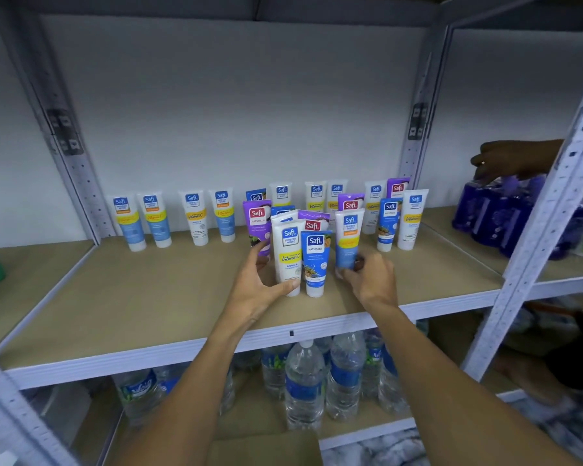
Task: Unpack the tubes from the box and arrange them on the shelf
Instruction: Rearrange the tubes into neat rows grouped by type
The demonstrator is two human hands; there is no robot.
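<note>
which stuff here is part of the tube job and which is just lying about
Job: row of tubes, white tube in left hand, pale blue tube in right hand, shelf.
Lying about: water bottles, purple bottles.

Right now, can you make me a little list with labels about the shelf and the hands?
Shelf: tan board, many tubes standing cap-down
Left hand: grips white Vitamin C tube
Right hand: pinches pale blue tube
Between them: dark blue Naturals tube, upright
Below: water bottles
Far right: another hand on purple bottles
</note>
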